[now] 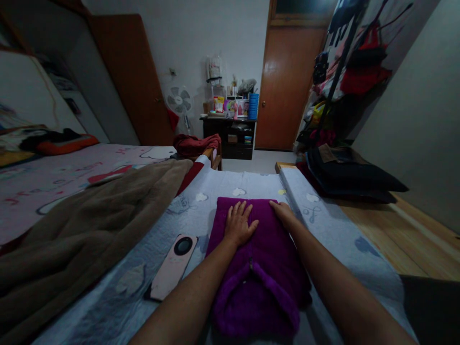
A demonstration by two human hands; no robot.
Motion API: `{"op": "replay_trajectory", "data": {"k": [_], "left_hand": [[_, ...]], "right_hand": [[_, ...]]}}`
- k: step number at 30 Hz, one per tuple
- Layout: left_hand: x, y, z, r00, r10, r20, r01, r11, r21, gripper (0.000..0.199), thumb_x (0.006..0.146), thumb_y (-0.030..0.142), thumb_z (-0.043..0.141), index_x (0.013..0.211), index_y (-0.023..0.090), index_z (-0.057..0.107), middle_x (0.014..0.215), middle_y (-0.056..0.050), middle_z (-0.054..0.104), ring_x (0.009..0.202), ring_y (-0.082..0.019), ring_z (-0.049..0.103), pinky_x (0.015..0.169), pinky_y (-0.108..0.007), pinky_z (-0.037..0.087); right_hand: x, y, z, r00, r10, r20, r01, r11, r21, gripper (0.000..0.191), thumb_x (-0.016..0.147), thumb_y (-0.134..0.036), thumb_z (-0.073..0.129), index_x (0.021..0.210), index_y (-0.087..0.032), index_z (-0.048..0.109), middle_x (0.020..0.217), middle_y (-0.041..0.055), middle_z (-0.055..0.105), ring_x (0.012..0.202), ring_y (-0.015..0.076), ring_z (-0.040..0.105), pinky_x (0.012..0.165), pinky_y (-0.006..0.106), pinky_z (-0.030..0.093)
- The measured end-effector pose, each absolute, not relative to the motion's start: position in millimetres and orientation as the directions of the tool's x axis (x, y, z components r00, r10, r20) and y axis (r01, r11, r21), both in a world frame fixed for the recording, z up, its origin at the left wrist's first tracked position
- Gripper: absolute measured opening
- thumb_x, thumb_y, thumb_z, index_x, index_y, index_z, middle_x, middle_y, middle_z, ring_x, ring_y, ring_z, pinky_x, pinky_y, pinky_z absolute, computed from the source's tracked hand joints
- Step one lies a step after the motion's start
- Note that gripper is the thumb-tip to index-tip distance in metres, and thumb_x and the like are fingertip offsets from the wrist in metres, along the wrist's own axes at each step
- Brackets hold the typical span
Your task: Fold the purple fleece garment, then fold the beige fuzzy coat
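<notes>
A folded purple jacket [266, 239], with a fuzzy collar and a zipper, lies in front of me on a pale blue-grey bed cover. My left hand [240, 224] rests flat on its upper part, fingers spread. At the jacket's upper right edge lies my right hand [283, 214], fingers stretched over the cloth; part of them is hidden by the edge and the hand itself. A pink phone [174, 270] with a round black camera ring lies face down on the cover, left of the jacket and beside my left forearm.
A brown blanket [108, 211] spreads across the left, beside a pink printed bed sheet [64, 165]. Dark folded items [348, 172] are stacked on wooden boards [384, 230] at the right. Farther back stand a fan [179, 100], a dark cabinet [215, 139] and a wooden door [287, 86].
</notes>
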State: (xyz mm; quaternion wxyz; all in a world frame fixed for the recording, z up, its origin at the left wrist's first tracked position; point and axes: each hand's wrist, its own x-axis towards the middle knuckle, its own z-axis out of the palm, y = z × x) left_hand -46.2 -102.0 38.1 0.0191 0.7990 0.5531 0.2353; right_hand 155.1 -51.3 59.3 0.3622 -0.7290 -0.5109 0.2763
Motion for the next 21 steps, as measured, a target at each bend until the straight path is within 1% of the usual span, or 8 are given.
{"op": "replay_trajectory", "data": {"k": [5, 9, 10, 12, 14, 15, 18, 21], "left_hand": [[-45, -103, 39, 0.271, 0.894, 0.356, 0.876, -0.383, 0.295, 0.06, 0.088, 0.054, 0.047, 0.142, 0.028, 0.042, 0.152, -0.006, 0.037, 0.142, -0.027, 0.025, 0.118, -0.05, 0.015], [-45, -104, 40, 0.277, 0.889, 0.365, 0.873, -0.391, 0.291, 0.06, 0.089, 0.055, 0.046, 0.142, 0.026, 0.043, 0.152, -0.007, 0.037, 0.142, -0.027, 0.026, 0.118, -0.05, 0.015], [-46, -104, 40, 0.278, 0.887, 0.368, 0.873, -0.393, 0.289, 0.06, 0.089, 0.054, 0.046, 0.142, 0.026, 0.042, 0.152, -0.007, 0.038, 0.141, -0.027, 0.026, 0.118, -0.05, 0.015], [-46, -104, 40, 0.279, 0.886, 0.371, 0.873, -0.395, 0.286, 0.06, 0.089, 0.054, 0.046, 0.142, 0.026, 0.042, 0.152, -0.008, 0.038, 0.141, -0.028, 0.026, 0.117, -0.05, 0.015], [-46, -104, 39, 0.279, 0.885, 0.373, 0.875, -0.394, 0.281, 0.059, 0.089, 0.053, 0.046, 0.142, 0.026, 0.042, 0.152, -0.007, 0.038, 0.141, -0.027, 0.026, 0.117, -0.05, 0.015], [-46, -103, 39, 0.278, 0.885, 0.373, 0.877, -0.393, 0.277, 0.058, 0.089, 0.053, 0.047, 0.141, 0.027, 0.043, 0.152, -0.006, 0.038, 0.141, -0.027, 0.026, 0.117, -0.05, 0.015], [-46, -102, 36, 0.278, 0.881, 0.382, 0.882, -0.392, 0.262, 0.054, 0.092, 0.05, 0.044, 0.141, 0.027, 0.043, 0.152, -0.005, 0.038, 0.141, -0.027, 0.026, 0.117, -0.049, 0.016], [-45, -101, 34, 0.277, 0.877, 0.393, 0.887, -0.391, 0.247, 0.05, 0.095, 0.046, 0.037, 0.14, 0.026, 0.045, 0.151, -0.006, 0.04, 0.14, -0.026, 0.028, 0.117, -0.049, 0.018]], "right_hand": [[158, -59, 52, 0.247, 0.966, -0.077, 0.441, -0.183, -0.879, 0.042, 0.086, -0.038, 0.053, 0.12, -0.014, 0.055, 0.086, 0.0051, 0.072, 0.069, 0.017, 0.066, 0.063, 0.026, 0.05], [157, -65, 53, 0.273, 0.962, -0.001, 0.497, -0.142, -0.856, 0.043, 0.086, -0.037, 0.053, 0.123, -0.015, 0.053, 0.1, 0.0084, 0.069, 0.083, 0.0197, 0.066, 0.076, 0.03, 0.05], [155, -67, 55, 0.298, 0.953, 0.055, 0.569, -0.13, -0.812, 0.044, 0.086, -0.036, 0.053, 0.124, -0.014, 0.053, 0.106, 0.0106, 0.067, 0.091, 0.0214, 0.064, 0.082, 0.031, 0.048], [147, -73, 62, 0.322, 0.923, 0.212, 0.755, -0.116, -0.645, 0.047, 0.087, -0.031, 0.053, 0.13, -0.014, 0.051, 0.12, 0.0145, 0.061, 0.108, 0.0254, 0.057, 0.094, 0.036, 0.042], [135, -83, 68, 0.263, 0.897, 0.355, 0.897, -0.092, -0.433, 0.048, 0.088, -0.027, 0.05, 0.134, -0.014, 0.049, 0.131, 0.016, 0.053, 0.121, 0.028, 0.048, 0.102, 0.039, 0.035], [129, -88, 71, 0.202, 0.9, 0.386, 0.932, -0.056, -0.358, 0.047, 0.089, -0.025, 0.049, 0.134, -0.015, 0.049, 0.136, 0.0157, 0.05, 0.125, 0.0282, 0.044, 0.104, 0.04, 0.032], [113, -104, 70, -0.026, 0.939, 0.342, 0.965, 0.114, -0.238, 0.044, 0.093, -0.024, 0.042, 0.135, -0.015, 0.049, 0.146, 0.0126, 0.042, 0.134, 0.0247, 0.036, 0.11, 0.039, 0.026], [109, -114, 59, -0.139, 0.962, 0.233, 0.958, 0.19, -0.213, 0.047, 0.097, -0.027, 0.035, 0.142, -0.015, 0.042, 0.152, 0.01, 0.037, 0.139, 0.0231, 0.031, 0.113, 0.041, 0.023]]}}
